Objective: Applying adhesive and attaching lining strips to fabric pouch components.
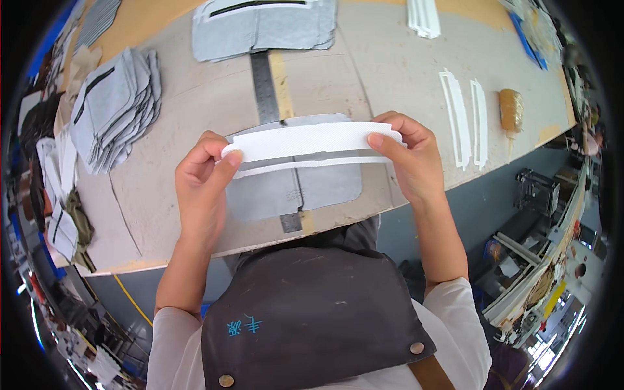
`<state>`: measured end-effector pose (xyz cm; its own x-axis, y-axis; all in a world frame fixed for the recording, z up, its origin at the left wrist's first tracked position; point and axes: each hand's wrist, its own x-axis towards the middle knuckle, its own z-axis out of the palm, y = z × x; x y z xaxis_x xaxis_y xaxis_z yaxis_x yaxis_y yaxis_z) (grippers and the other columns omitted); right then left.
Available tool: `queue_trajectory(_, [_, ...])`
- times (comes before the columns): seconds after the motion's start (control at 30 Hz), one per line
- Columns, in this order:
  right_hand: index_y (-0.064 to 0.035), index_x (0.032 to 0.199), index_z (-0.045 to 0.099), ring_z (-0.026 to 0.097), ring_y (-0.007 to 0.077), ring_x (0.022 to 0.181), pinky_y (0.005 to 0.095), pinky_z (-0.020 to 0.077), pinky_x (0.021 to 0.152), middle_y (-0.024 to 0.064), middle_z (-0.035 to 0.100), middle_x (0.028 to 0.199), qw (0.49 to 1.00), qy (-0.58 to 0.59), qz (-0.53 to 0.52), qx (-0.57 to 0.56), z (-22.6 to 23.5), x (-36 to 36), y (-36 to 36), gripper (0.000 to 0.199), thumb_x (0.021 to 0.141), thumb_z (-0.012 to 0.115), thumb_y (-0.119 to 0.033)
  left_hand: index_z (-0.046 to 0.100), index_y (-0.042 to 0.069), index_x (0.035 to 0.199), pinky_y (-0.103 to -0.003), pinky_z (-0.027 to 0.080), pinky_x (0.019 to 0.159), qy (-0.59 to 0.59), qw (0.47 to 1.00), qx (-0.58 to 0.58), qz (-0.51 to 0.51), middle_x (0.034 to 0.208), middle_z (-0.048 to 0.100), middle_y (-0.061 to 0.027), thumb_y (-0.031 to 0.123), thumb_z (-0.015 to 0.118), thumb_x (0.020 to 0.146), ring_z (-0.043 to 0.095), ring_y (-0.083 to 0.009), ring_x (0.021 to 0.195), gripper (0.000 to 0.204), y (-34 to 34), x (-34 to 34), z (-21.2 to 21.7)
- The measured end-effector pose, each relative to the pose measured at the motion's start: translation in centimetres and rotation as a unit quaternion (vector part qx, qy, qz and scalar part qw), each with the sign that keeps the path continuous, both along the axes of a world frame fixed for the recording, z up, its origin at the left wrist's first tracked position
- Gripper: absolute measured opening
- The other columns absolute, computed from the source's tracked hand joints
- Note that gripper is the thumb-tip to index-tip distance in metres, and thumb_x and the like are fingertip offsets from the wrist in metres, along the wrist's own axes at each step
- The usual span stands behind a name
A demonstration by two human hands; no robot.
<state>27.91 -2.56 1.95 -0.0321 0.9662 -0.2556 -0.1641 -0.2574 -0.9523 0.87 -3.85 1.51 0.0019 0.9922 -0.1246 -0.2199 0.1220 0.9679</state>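
Note:
Stretched between my two hands is a white textured strip (pixel 302 141) with a long slot and a thin lower band. My left hand (pixel 203 174) pinches its left end between thumb and fingers. At the other end my right hand (pixel 416 155) grips it the same way, thumb on top. Beneath the strip a grey fabric panel (pixel 328 187) lies flat on the table near its front edge, partly hidden by the strip. A dark ruler-like band (pixel 263 88) runs along the table and passes under the panel.
Grey panels with black slots are stacked at the left (pixel 123 97) and the back (pixel 263 29). White slotted strips (pixel 457 120) lie at the right, near a tan wrapped roll (pixel 511 110). More white strips (pixel 424 18) sit farther back, left of a blue tool (pixel 528 40).

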Motion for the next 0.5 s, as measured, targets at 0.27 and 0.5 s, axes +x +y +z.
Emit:
queue_trajectory(0.27, [-0.0022, 0.087, 0.068, 0.054, 0.0056, 0.074, 0.0208, 0.0413, 0.069, -0.0004, 0.064, 0.078, 0.994, -0.073, 0.026, -0.081, -0.4, -1.3, 0.3, 0.008, 0.082, 0.073, -0.007, 0.064, 0.003, 0.076, -0.02, 0.033, 0.058, 0.137, 0.982, -0.13, 0.001, 0.071, 0.052, 0.0057, 0.007, 0.072, 0.083, 0.041, -0.003, 0.064, 0.011, 0.0, -2.2, -0.8])
queue_trajectory(0.5, [-0.0001, 0.086, 0.068, 0.053, 0.0048, 0.069, 0.0192, 0.0399, 0.064, -0.001, 0.063, 0.075, 0.991, -0.117, 0.01, -0.066, -0.9, -2.0, 1.1, 0.009, 0.082, 0.073, -0.006, 0.066, 0.0, 0.08, -0.021, 0.04, 0.059, 0.29, 0.955, -0.057, 0.007, 0.072, 0.059, 0.0005, 0.009, 0.074, 0.081, 0.048, -0.0055, 0.063, 0.012, 0.7, -3.2, -1.7])
